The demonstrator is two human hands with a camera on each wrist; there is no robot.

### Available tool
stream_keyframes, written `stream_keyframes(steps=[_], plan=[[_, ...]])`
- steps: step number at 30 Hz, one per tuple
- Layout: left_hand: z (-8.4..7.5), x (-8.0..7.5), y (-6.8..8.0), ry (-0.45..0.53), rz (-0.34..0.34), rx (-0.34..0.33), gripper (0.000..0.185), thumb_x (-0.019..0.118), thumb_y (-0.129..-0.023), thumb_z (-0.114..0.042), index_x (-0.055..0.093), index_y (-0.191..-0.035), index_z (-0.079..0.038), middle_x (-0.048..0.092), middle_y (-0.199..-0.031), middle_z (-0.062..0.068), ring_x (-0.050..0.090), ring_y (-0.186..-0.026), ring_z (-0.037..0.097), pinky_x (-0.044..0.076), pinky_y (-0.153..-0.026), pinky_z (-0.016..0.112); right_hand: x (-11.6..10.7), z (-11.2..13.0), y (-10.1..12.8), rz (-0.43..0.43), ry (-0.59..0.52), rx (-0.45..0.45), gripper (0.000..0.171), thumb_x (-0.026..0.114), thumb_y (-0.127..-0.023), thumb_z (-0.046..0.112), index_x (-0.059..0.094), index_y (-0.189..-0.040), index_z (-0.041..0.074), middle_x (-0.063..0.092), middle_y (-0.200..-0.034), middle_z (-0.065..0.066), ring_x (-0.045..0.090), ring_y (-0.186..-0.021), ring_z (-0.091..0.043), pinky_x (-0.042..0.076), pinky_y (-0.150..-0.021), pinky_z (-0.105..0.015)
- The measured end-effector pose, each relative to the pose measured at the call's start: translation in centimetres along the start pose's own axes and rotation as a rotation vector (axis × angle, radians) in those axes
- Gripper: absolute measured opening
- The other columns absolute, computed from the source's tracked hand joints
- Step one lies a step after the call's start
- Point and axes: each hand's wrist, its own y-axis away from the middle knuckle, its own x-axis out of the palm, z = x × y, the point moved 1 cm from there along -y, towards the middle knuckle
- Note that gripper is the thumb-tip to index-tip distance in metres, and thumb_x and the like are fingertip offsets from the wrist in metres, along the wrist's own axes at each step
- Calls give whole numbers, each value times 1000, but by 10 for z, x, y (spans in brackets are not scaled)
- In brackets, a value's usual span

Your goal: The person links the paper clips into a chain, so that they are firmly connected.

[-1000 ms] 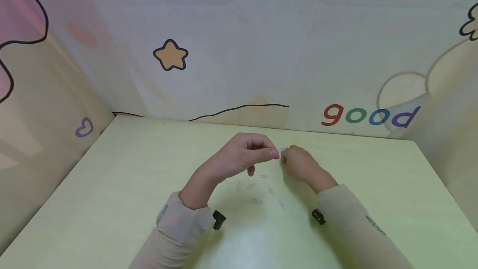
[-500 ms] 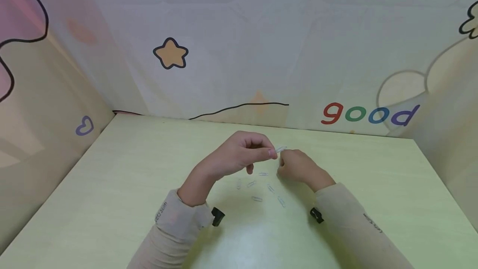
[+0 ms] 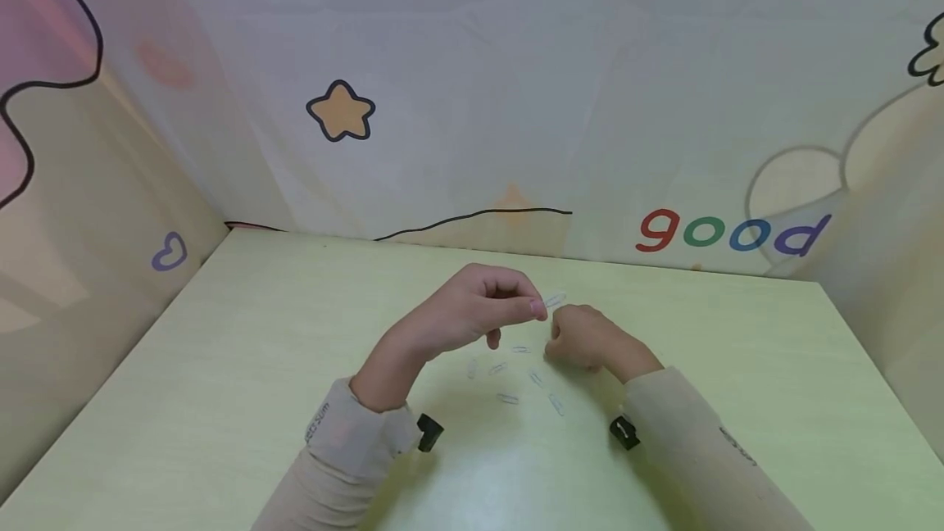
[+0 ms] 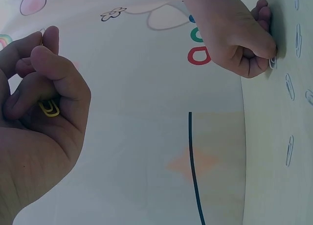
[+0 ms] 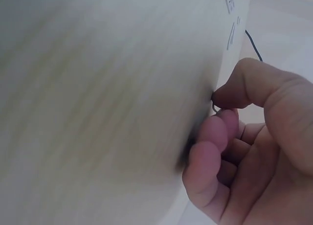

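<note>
Held above the table, my left hand pinches a white paper clip between thumb and index finger. In the left wrist view a yellow paper clip shows within the curled fingers of that same hand. My right hand is down at the table surface, to the right of the left hand. Its thumb and fingers pinch a paper clip; only a wire loop of it shows in the right wrist view. Nearby lie several loose paper clips, one closest to the hands.
The pale green table carries the other clips, such as one toward the front and another at front right. Behind the table stands a printed cloth backdrop. Black straps sit at the sleeve cuffs.
My right hand has come away from the clip in the left hand and lowered slightly to the table. The left hand stays nearly still, still pinching its clip.
</note>
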Motion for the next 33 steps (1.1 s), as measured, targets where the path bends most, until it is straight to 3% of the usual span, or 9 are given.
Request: stream_keyframes(steps=[7,13,22,26,29,33], plan=[[3,2,-3,8,10,-7,14,64,-98,-16,73,-92,-8,58,-86,1,46,-77,16,46,-57,30,3,-4,3,14,-16,-18,27,62,-87,8,49,-63,9,39,-56,0,36,-45,-15,30,-46,-27],[6,3,-5,11,16,-6,14,63,-99,-14,72,-93,-6,61,-90,3,45,-74,16,46,-56,30,4,-18,9,4,-160,-94,20,59,-84,4,49,-67,9,43,-56,0,40,-47,-14,33,-47,-27],[8,6,-8,-4,12,-13,12,65,-99,-15,72,-93,-7,53,-81,1,43,-68,16,46,-55,30,-7,-22,36,-148,-513,-233,5,55,-91,0,51,-91,3,58,-70,-11,63,-61,-28,56,-63,-39],[8,7,-8,-21,0,-15,13,65,-99,-17,73,-94,-9,57,-83,2,45,-67,18,48,-57,31,-17,-12,50,-217,-669,-299,14,55,-95,-1,52,-109,0,63,-79,-16,67,-73,-37,59,-70,-41],[7,6,-7,-40,-31,-6,13,65,-98,-19,73,-95,-10,59,-83,4,46,-66,20,49,-57,33,-25,-4,57,-261,-711,-336,23,59,-98,0,54,-120,-2,67,-85,-18,68,-79,-41,60,-73,-39],[5,5,-5,-80,-94,-4,11,67,-98,-20,74,-95,-11,55,-74,3,49,-67,22,50,-58,36,-35,7,68,-308,-715,-350,19,63,-100,7,59,-115,-3,72,-93,-14,71,-80,-33,59,-76,-37]])
